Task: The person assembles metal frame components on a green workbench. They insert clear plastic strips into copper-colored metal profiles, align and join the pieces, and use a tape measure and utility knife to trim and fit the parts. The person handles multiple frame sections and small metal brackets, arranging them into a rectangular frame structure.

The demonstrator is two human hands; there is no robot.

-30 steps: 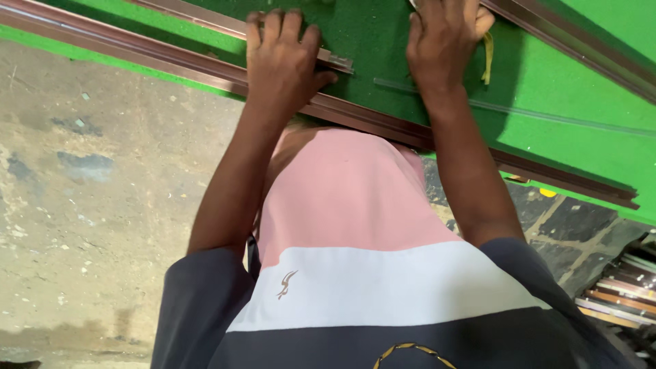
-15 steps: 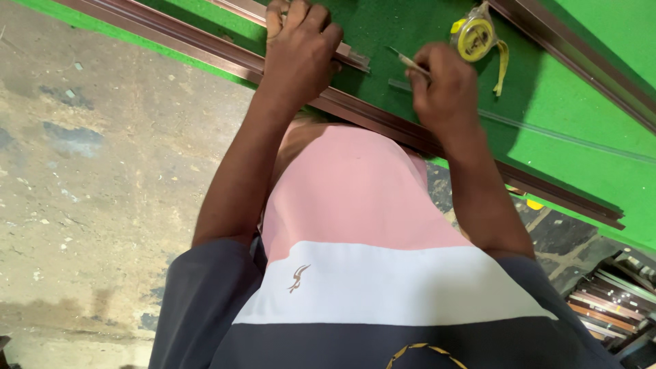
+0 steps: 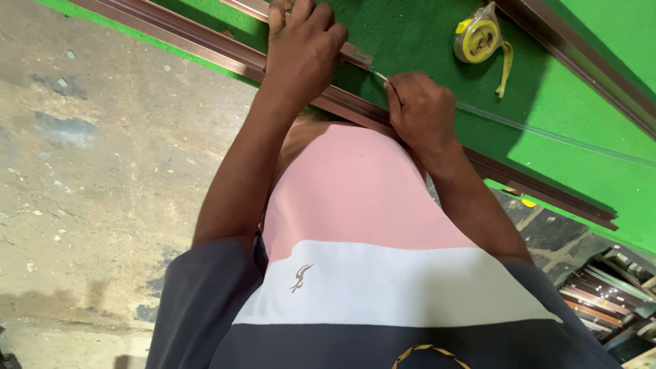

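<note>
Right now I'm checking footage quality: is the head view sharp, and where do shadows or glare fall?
Head view: left hand and right hand are sharp, no motion blur; the green table darkens into shade near them and brightens at right; no glare on the yellow tape measure.

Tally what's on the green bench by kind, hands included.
Hands: 2, left hand pressing the short profile, right hand gripping a thin tool
Brown metal profiles: 3, front-edge rail, short profile, back rail
Yellow tape measure: 1
Thin tool: 1
Total: 7
</note>
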